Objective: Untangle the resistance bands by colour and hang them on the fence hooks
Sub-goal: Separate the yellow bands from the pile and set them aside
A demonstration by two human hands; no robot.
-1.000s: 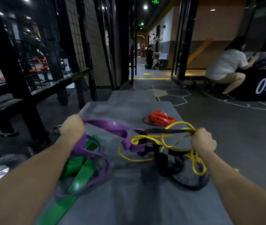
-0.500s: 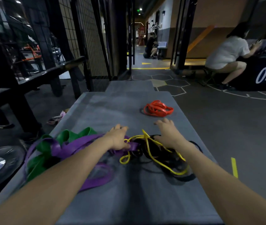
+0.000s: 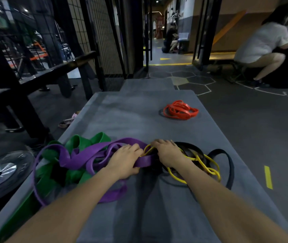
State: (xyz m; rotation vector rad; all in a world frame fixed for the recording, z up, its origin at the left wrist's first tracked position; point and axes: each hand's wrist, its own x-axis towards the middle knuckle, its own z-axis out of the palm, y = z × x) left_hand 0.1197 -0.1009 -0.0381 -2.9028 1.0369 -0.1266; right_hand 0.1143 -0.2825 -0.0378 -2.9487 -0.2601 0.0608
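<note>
The long grey padded platform carries the whole tangle across its near half. Largest in it, the wide green rubber band lies at the near left, wound through the flat purple rubber band, which runs right to the middle. The thick black rubber band loops at the near right with the thin yellow rubber band threaded over it. The coiled orange-red band sits well apart at the far right, already free.

Judged from this, the knot between purple and yellow is the step in hand: best to pin one colour flat and slide the other out through its own loop, not tug.

The left hand grips the purple band's right end, fingers curled round it. The right hand lies on the yellow and black loops, fingers bent down; whether it pinches a strand I cannot tell.
</note>
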